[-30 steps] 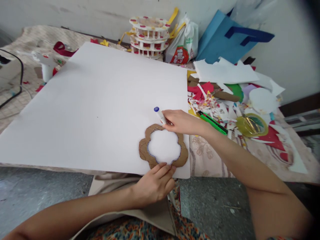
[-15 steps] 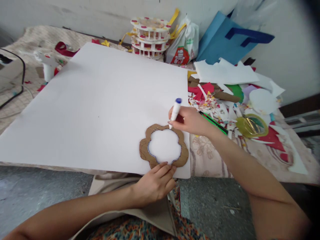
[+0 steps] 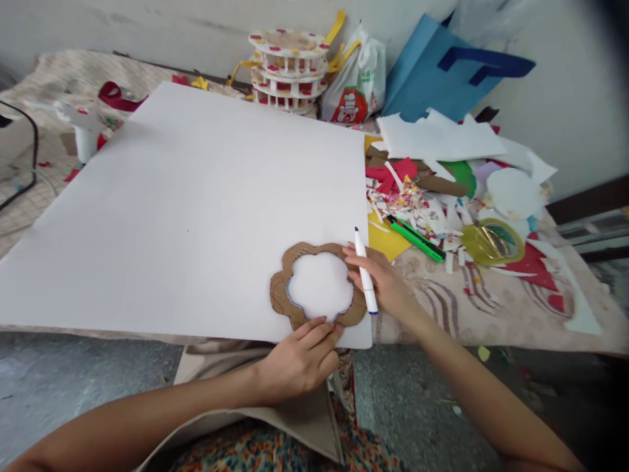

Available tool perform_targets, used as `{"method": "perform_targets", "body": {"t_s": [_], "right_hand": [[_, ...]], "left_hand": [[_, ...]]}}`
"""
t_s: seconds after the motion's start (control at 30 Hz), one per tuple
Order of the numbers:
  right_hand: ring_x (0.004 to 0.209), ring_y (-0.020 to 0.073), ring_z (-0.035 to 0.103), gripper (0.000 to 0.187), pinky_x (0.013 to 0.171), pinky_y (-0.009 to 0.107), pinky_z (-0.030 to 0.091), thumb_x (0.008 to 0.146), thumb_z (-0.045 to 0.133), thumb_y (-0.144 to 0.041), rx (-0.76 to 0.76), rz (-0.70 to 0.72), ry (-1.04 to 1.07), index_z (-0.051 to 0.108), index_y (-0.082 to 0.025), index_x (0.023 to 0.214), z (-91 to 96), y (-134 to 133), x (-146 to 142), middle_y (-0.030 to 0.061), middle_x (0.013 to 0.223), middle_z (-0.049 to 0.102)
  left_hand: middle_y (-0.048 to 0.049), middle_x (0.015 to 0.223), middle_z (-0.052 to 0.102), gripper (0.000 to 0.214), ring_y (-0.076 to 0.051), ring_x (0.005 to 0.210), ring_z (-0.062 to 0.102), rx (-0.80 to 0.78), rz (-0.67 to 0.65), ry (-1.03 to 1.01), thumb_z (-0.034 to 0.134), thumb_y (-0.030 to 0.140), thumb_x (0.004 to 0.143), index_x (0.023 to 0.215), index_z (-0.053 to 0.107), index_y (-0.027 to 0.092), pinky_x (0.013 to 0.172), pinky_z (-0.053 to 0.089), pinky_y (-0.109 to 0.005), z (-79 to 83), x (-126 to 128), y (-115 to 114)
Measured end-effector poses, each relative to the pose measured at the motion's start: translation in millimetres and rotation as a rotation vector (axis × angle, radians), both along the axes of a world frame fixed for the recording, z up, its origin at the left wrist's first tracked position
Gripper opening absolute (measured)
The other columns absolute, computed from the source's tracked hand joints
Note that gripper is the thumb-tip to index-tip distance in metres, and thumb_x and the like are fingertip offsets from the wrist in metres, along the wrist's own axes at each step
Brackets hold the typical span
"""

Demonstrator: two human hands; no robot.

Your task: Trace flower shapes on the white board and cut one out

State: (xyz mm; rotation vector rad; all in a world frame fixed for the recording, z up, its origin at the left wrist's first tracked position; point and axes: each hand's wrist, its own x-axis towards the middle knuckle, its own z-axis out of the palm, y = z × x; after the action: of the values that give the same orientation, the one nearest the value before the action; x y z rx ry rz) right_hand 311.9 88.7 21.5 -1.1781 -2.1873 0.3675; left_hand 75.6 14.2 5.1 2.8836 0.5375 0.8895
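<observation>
Cardboard flower stencil (image 3: pixel 281 294) lies flat on white sheet (image 3: pixel 196 196), at its near-right corner. L hand (image 3: pixel 299 357): fingers together, pressing stencil's near edge. R hand (image 3: pixel 382 280) at stencil's right edge, fingers clamped on white marker (image 3: pixel 364 275). Green pens (image 3: pixel 415 237) + paper scraps (image 3: pixel 413 200) on surface (image 3: pixel 466 308), just right of sheet.

Fingertips of left hand (image 3: pixel 299 359) cover near rim of brown flower-shaped cardboard stencil ring (image 3: pixel 280 290); fingers of right hand (image 3: pixel 388 288) cover its right lobe. Tip of white marker pen (image 3: pixel 364 275) too small to tell capped or bare. Black cable (image 3: pixel 35 154) cut by left edge. Print on white plastic bag (image 3: pixel 354 82) unreadable. Right border dark, blurred.
</observation>
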Motion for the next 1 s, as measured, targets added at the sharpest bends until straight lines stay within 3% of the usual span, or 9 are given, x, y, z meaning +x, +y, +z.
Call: {"method": "perform_targets", "body": {"t_s": [0.37,0.7,1.0], "right_hand": [[0.127,0.0241,0.054,0.032,0.107,0.052,0.044,0.092,0.053,-0.016,0.03,-0.024,-0.101,0.055,-0.028,0.121,-7.5,-6.1,3.8,0.0081,0.133,0.061],[0.126,0.0246,0.055,0.031,0.105,0.052,0.045,0.091,0.055,-0.016,0.057,-0.022,-0.074,0.056,-0.027,0.12,-11.3,-6.8,5.8,0.0083,0.13,0.062],[0.124,0.0258,0.056,0.032,0.103,0.05,0.047,0.09,0.055,-0.015,0.024,-0.026,-0.053,0.059,-0.027,0.119,-9.5,-7.8,3.7,0.0086,0.132,0.061]], "left_hand": [[-0.0136,0.125,0.064,0.027,-0.02,0.11,0.059,0.023,0.04,0.001,0.042,0.011,0.097,0.075,0.057,0.014,0.097,0.047,-0.035,-1.8,-1.4,-3.1],[-0.0148,0.129,0.062,0.023,-0.02,0.113,0.058,0.021,0.051,-0.004,0.046,0.013,0.096,0.075,0.055,0.015,0.101,0.043,-0.036,-7.3,-2.2,-7.6],[-0.0118,0.13,0.062,0.019,-0.02,0.11,0.059,-0.129,0.062,-0.053,0.05,0.012,0.094,0.076,0.054,0.016,0.094,0.048,-0.035,0.0,-7.0,-5.1]]}}
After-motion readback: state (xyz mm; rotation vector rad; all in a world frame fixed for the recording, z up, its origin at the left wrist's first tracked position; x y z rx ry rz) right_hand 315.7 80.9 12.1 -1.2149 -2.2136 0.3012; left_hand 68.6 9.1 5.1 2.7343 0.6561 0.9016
